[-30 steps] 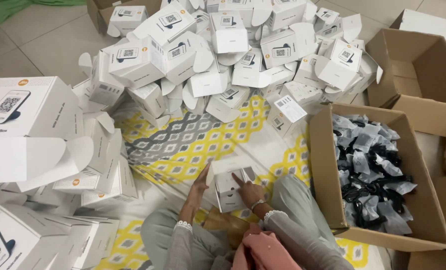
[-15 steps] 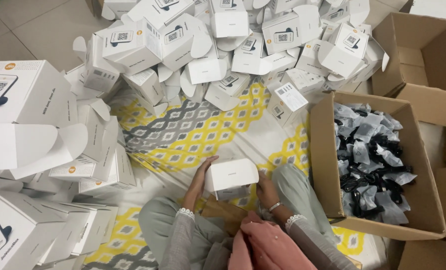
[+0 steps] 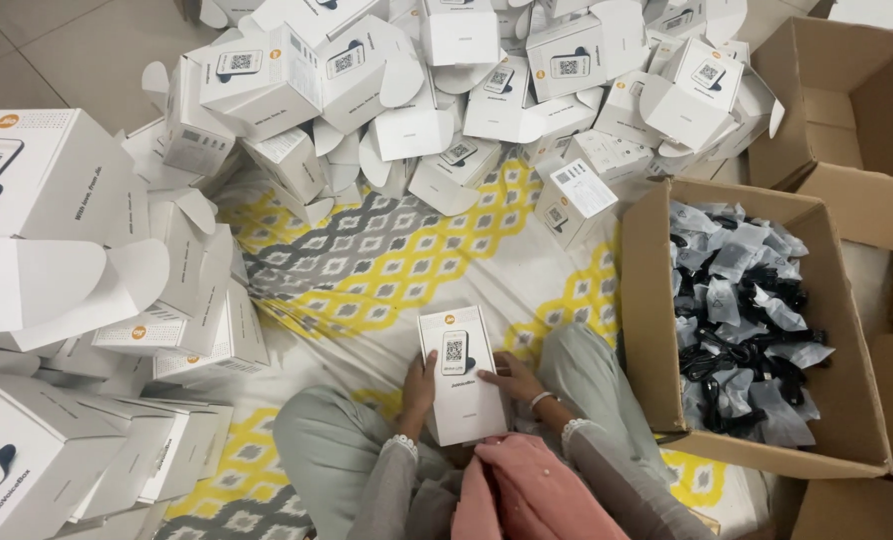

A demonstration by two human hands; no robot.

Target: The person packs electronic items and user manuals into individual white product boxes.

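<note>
White carton (image 3: 461,372), lower centre of the frame: flat, upright rectangular box with a dark device picture and a square code on its face, held over the lap between both hands.

Patterned sheet (image 3: 397,265), centre: yellow, grey and white diamond print, spread on the floor under everything.

Heap of white boxes (image 3: 447,90), upper half of the frame: many like cartons, flaps open, tumbled together from upper left to upper right.

Stack of white boxes (image 3: 57,290), left edge: larger in view, piled from mid-left to lower left.

Brown cardboard box (image 3: 657,330), right: open top, filled with black cables in clear bags (image 3: 742,320).

Empty-looking brown box (image 3: 847,110), upper right: flaps open, interior in shadow.

Pink cloth (image 3: 537,495), bottom centre: bunched just below the carton.

Left hand (image 3: 419,385): grip closed on the carton's left edge, fingers curled round the side.

Right hand (image 3: 515,378): grip closed on the carton's right edge, thumb lying on the face.
</note>
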